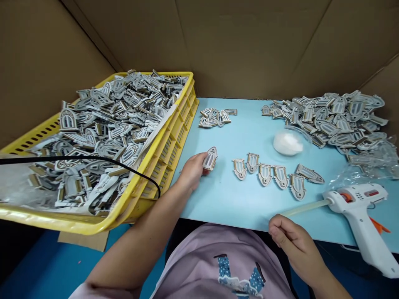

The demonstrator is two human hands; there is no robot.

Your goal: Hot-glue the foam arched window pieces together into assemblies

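Observation:
My left hand (193, 169) is closed on a small arched window-shaped piece (210, 159), white and grey with gold-brown trim, just above the blue table. The fingers under it are mostly hidden. At the table's front edge, my right hand (291, 241) is closed, thumb against the bent forefinger; whether anything is in it I cannot make out. The glue stick (308, 207) of a white hot glue gun (358, 211) reaches to its knuckles. Several similar window pieces (264, 173) lie in a loose row between my hands.
A yellow crate (183, 124) piled with window pieces stands at left, a black cable (93, 159) across it. A small cluster of pieces (215, 117) lies farther back, a large heap (333, 116) back right. A white lump (287, 142) and clear plastic (374, 160) sit nearby. Cardboard walls (249, 50) enclose the table.

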